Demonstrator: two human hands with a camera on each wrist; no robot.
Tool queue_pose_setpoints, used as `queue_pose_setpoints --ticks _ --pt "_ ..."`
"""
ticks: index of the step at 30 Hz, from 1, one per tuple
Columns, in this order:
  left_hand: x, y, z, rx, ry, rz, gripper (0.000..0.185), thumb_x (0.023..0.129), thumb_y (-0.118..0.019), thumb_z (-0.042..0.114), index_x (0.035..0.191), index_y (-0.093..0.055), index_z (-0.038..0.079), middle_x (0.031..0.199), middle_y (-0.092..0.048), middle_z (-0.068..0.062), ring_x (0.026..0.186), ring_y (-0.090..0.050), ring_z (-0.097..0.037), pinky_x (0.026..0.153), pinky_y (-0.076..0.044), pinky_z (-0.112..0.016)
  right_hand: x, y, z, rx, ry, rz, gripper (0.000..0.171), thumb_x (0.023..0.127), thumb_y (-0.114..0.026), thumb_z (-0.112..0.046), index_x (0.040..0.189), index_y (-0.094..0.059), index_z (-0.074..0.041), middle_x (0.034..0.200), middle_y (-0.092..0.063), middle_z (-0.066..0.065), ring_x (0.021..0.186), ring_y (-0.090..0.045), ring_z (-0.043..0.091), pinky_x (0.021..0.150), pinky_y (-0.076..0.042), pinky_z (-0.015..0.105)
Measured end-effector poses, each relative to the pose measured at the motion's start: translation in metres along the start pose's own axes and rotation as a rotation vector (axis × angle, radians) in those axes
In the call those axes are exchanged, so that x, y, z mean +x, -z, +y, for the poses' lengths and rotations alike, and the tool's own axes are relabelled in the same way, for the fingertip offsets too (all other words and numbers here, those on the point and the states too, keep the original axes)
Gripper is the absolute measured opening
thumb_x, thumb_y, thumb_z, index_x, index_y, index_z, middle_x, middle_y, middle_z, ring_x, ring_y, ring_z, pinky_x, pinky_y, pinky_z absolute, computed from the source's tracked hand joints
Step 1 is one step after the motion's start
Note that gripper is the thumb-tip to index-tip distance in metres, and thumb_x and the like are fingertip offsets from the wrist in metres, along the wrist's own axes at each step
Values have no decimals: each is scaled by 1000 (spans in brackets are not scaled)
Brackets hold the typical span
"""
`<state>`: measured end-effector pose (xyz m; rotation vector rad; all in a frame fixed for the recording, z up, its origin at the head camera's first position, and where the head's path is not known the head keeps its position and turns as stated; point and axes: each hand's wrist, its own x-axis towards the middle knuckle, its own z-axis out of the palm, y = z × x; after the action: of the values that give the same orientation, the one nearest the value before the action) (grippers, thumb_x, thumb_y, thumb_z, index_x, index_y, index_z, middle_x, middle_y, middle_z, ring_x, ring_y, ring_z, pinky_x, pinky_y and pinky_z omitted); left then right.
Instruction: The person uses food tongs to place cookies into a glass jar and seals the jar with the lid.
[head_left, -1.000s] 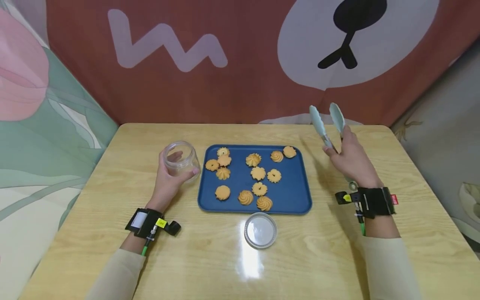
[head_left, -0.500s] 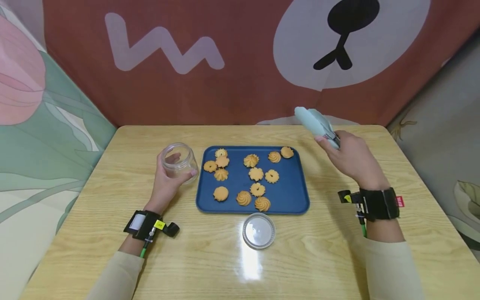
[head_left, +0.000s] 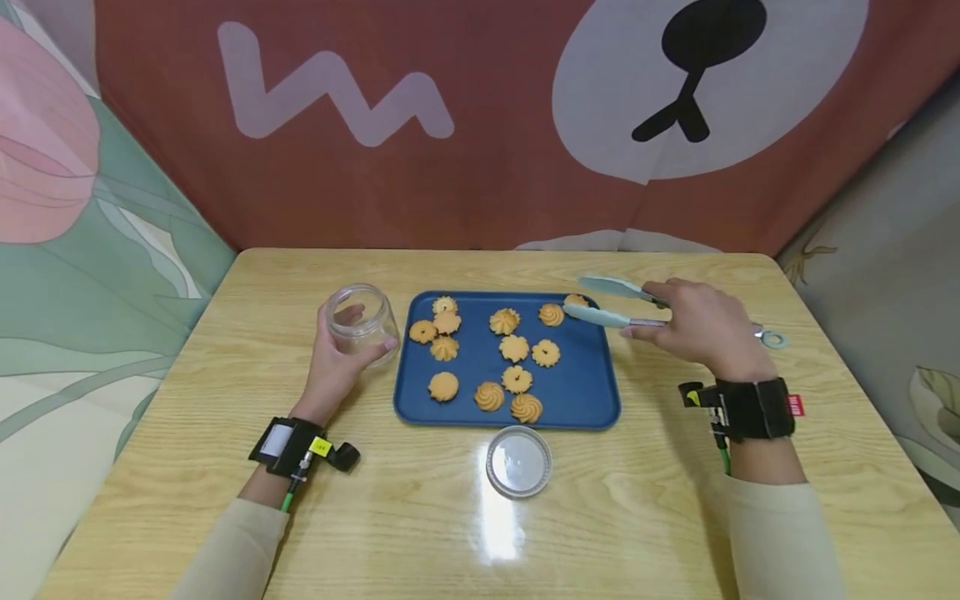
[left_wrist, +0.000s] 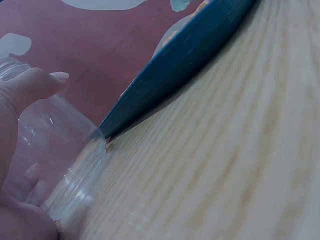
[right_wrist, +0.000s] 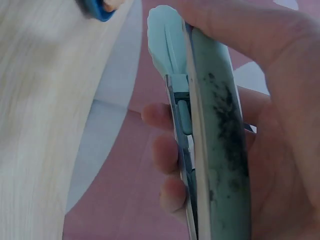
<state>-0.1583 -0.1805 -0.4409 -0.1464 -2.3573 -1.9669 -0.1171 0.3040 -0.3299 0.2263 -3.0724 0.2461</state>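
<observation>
My left hand [head_left: 335, 367] grips a clear open-topped jar [head_left: 363, 321] standing on the table left of the tray; no cookie shows inside it. In the left wrist view the thumb lies along the side of the jar [left_wrist: 55, 135]. My right hand [head_left: 697, 325] holds light-blue tongs [head_left: 600, 315], their two tips apart and pointing left over the tray's upper right corner. One tip partly covers a round cookie [head_left: 576, 300] there; whether they touch cannot be told. A swirl cookie [head_left: 551, 314] lies just left of it. Fingers and thumb wrap the tongs [right_wrist: 220, 135] in the right wrist view.
A blue tray [head_left: 577, 383] bearing several cookies lies mid-table. A round clear lid [head_left: 519, 462] sits just in front of its near edge. The wooden table [head_left: 375, 517] ends at a reddish-brown patterned cloth [head_left: 480, 183] behind.
My right hand has swung the tongs down and left, from raised beyond the tray to its upper right corner. The tips came together, then parted again. My left hand and the jar stay put.
</observation>
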Motion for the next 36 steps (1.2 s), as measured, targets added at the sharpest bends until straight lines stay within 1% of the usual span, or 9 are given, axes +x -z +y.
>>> queue_pose_setpoints --ticks 6,8,11,17,20,24,27,31,36 --pt "0 0 0 10 12 -3 99 86 -88 17 160 -25 34 160 -43 -11 152 -37 -28 129 -17 -54 6 -12 1 -47 -19 -65 78 86 -84 -50 145 -61 -5 131 -68 26 109 -69 44 80 -58 61" --pt "0 -1 1 9 15 -4 98 86 -88 17 160 -25 35 160 -43 -11 152 -37 -29 128 -17 -54 8 -16 0 -59 -21 -83 78 87 -83 -51 146 -61 -5 130 -69 26 106 -69 43 80 -58 61" --pt "0 -1 1 7 16 -5 98 86 -88 17 160 -26 35 160 -43 -12 152 -37 -29 128 -18 -54 9 -18 0 -66 -20 -86 77 87 -83 -51 145 -61 -5 126 -69 25 101 -70 41 76 -57 59" --pt "0 -1 0 12 8 -3 97 86 -88 17 160 -26 34 160 -43 -11 152 -37 -28 129 -17 -54 10 -18 -3 -68 -17 -55 70 87 -84 -47 140 -64 -5 119 -72 23 94 -70 37 69 -57 53" --pt "0 -1 0 13 5 -2 97 86 -88 17 160 -26 34 160 -43 -11 152 -37 -28 129 -16 -53 10 -20 -4 -89 -15 -29 67 86 -86 -45 138 -66 -6 116 -73 22 91 -70 36 65 -56 52" --pt "0 -1 0 8 3 0 97 86 -88 17 160 -27 33 160 -43 -12 152 -38 -28 129 -16 -53 10 -23 -5 -149 4 25 56 85 -88 -38 130 -71 -9 103 -74 17 74 -67 30 53 -50 43" --pt "0 -1 0 4 4 1 97 86 -88 16 160 -27 33 160 -43 -12 152 -38 -28 129 -17 -52 10 -24 -6 -195 22 74 43 85 -89 -32 120 -75 -12 87 -72 11 59 -59 24 45 -40 36" --pt "0 0 -1 6 7 1 97 86 -88 17 160 -27 33 160 -43 -12 152 -38 -28 129 -17 -52 9 -24 -7 -224 32 116 33 87 -88 -29 114 -77 -13 76 -69 7 53 -52 21 43 -34 33" --pt "0 0 -1 5 8 -2 97 86 -88 18 160 -27 33 159 -43 -11 151 -38 -27 129 -17 -52 8 -22 -7 -229 43 127 32 87 -87 -29 113 -78 -13 74 -68 7 52 -51 21 43 -33 33"
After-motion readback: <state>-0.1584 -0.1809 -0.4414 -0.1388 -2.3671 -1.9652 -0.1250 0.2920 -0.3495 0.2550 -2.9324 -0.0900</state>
